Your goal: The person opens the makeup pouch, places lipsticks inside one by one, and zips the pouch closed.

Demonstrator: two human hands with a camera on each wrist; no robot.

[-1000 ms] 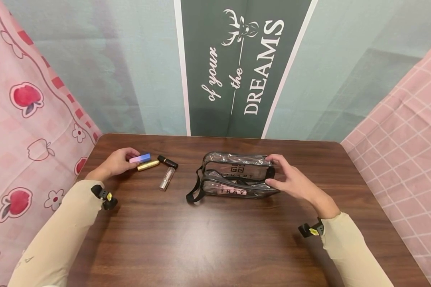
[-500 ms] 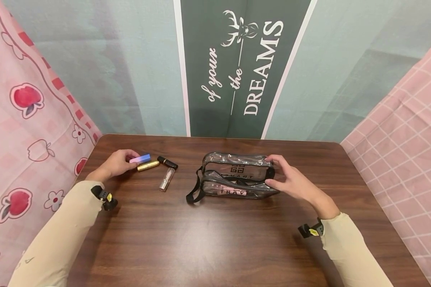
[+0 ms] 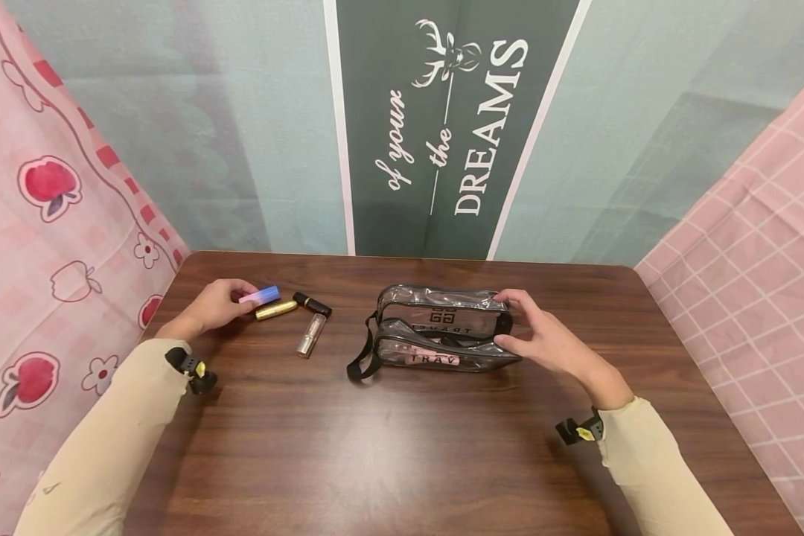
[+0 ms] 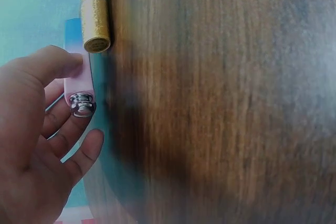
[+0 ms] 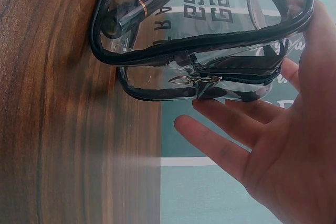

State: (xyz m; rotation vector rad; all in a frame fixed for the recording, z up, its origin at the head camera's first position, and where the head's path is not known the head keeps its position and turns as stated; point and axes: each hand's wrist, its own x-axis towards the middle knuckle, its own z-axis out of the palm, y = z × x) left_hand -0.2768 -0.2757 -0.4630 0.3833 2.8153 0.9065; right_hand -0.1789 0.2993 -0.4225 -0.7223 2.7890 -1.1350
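A pink cloth printed with apples (image 3: pixel 50 186) hangs along the left side. Beside it, over the far left of the brown table (image 3: pixel 375 461), the person's left hand (image 3: pixel 216 305) pinches a blue-and-pink tube (image 3: pixel 261 295), thumb on one side and fingers on the other, its silver end towards the palm. A gold tube (image 3: pixel 277 310) lies just beside it, on the near side. Next to the right comes a black tube (image 3: pixel 313 304), lying slantwise, and nearer than that a clear tube with a silver end (image 3: pixel 306 345); whether those two touch, I can't tell.

Further right sits a clear bag (image 3: pixel 383 353) with black edging, its top gaping, a black strap (image 3: pixel 364 365) trailing off its left end. A pink thing (image 3: pixel 435 358) shows through the near wall. At the bag's right end the right hand (image 3: pixel 549 335) grips the edging, forefinger on the far rim, thumb on the near one, its lower fingers spread apart.
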